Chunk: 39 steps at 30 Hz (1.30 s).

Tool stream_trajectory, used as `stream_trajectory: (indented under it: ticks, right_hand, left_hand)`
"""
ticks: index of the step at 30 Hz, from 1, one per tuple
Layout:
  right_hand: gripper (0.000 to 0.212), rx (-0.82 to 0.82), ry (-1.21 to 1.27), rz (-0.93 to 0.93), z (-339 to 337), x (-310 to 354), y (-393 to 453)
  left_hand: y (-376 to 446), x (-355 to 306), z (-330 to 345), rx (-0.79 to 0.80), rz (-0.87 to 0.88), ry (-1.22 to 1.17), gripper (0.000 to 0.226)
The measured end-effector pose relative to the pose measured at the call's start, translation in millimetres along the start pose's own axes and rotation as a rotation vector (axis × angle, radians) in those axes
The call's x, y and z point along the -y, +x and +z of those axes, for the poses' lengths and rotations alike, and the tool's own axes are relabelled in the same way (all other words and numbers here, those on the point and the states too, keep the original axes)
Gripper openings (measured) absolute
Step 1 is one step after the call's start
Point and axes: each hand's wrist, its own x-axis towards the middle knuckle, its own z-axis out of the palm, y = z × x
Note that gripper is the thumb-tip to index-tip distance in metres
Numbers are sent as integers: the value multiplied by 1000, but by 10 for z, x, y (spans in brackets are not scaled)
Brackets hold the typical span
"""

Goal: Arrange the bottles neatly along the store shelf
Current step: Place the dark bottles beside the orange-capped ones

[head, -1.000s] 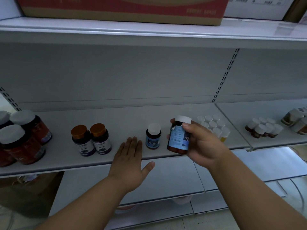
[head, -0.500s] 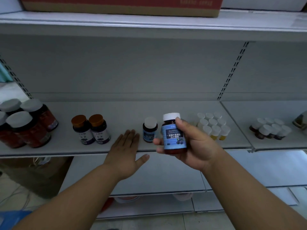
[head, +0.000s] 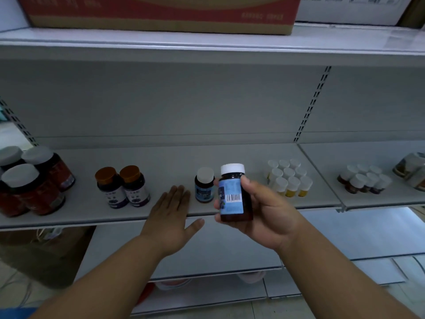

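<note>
Partly hidden bottle (head: 232,194) in right hand (head: 269,210); label perhaps blurred

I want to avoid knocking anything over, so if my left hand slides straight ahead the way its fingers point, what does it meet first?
Probably nothing soon: the left hand points into the bare gap between the orange-capped bottles and the small blue-labelled bottle. That bottle stands just right of the line, so a slight drift could graze it; depth is unclear.
</note>
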Motion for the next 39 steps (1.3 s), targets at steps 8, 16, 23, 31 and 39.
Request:
stream_trajectory:
  ticks: [8, 16, 23, 31, 39]
  right_hand:
    - [45, 0, -153, 5, 52, -42, 22]
    - [53, -126, -526, -124, -7, -78, 116]
    - [52, -41, -262, -57, -64, -89, 168]
    - [52, -251, -839, -269, -13, -68, 142]
    - [62, -274, -1152, -369, 18, -164, 101]
  left_hand:
    - [2, -2, -7, -7, 4, 7, 123]
    - [10, 10, 7, 2, 16, 9, 120]
    - [7, 10, 9, -7, 15, -34, 124]
    - [22, 31, 46, -9, 15, -23, 119]
    - [19, 36, 4, 18, 14, -42, 113]
